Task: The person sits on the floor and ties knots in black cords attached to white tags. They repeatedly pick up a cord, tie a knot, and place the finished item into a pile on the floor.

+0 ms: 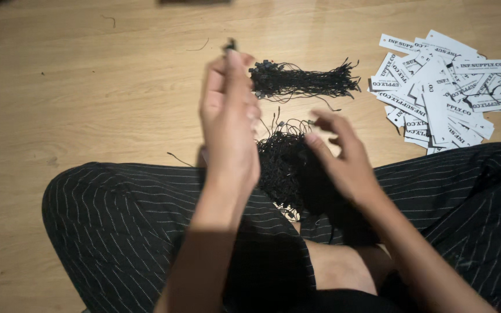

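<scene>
A heap of white printed paper tags [443, 93] lies at the wooden floor's [88, 87] right edge; pinstriped trousers [123, 220] cover crossed legs.

Loose heap of strings [288, 165] on the floor [88, 87] at centre between the crossed legs [123, 226], tied bundle of strings [302, 80] at its twelve o'clock, pile of tags [445, 93] at two o'clock, left hand [229, 116] at nine o'clock, right hand [343, 159] at three o'clock, touching the heap

Head camera, looking steeply down – close over lap, floor
</scene>
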